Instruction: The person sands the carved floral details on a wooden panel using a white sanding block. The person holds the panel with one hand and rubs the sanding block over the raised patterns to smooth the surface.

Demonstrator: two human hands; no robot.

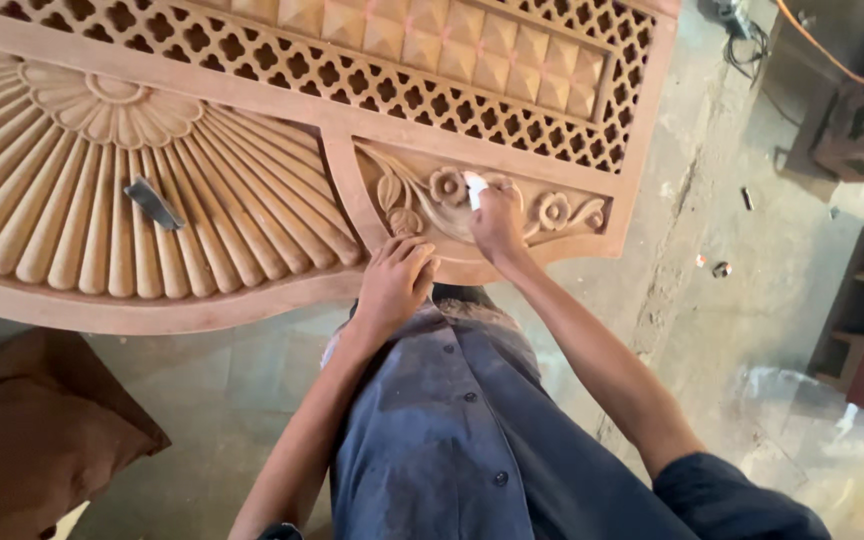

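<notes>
Pinching a small white sandpaper scrap [474, 188] in right hand [497, 220], rubbing carved flower panel [512, 215]; left hand [392, 285] flat, bracing edge. Possibly rounding crisp petals by overpressing.

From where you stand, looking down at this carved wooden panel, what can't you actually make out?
Head view only:
- The white piece in the right hand: mostly covered by the fingers, so its kind is unclear.
- The flower carving under that hand: partly covered.
- The wooden panel: cut off by the top and left edges.
- The small grey strip lying on the fan carving: too small to identify.
- The left hand hides the panel's lower rim.
</notes>
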